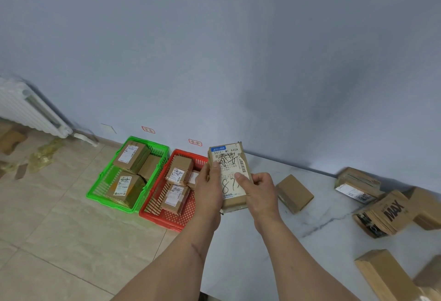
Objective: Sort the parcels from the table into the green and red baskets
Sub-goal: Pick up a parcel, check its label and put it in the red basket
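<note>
I hold a brown cardboard parcel (pixel 228 160) up with both hands, its white shipping label with handwritten black marks facing me. My left hand (pixel 208 187) grips its left edge, thumb on the label. My right hand (pixel 259 189) grips its right side, thumb on the label too. The parcel hangs over the left end of the white marble table (pixel 281 241). On the floor to the left stand the green basket (pixel 100 188) and the red basket (pixel 167 219), side by side, each with several labelled boxes inside.
A small plain box (pixel 294 193) lies on the table right of my hands. More parcels are piled at the right edge (pixel 386 212) and near the lower right corner (pixel 386 274). Red-framed wall tags (pixel 148 130) (pixel 195 142) hang above the baskets. A white radiator (pixel 28 109) stands far left.
</note>
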